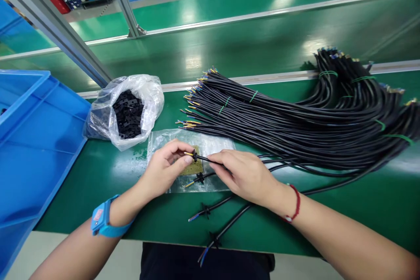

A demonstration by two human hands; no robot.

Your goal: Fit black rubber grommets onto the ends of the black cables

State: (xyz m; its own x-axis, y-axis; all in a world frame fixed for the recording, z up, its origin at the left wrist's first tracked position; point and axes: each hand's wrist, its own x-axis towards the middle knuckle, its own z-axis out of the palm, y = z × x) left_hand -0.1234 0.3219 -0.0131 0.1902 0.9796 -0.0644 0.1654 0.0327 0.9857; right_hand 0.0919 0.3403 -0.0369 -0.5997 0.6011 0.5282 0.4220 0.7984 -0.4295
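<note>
Left hand [166,167]: fingertips closed at small black plastic clip [195,156]
Right hand [247,176]: closed on round black cable [205,159], probably for steadying

The worktop [75,192] has a smooth, semi-gloss green surface; the crate [36,140] is smooth blue plastic with a soft sheen, the bag [152,96] crinkled clear plastic, the frame post [49,17] satin silver metal, and the cables [278,127] wear smooth, slightly glossy black sheathing
</note>
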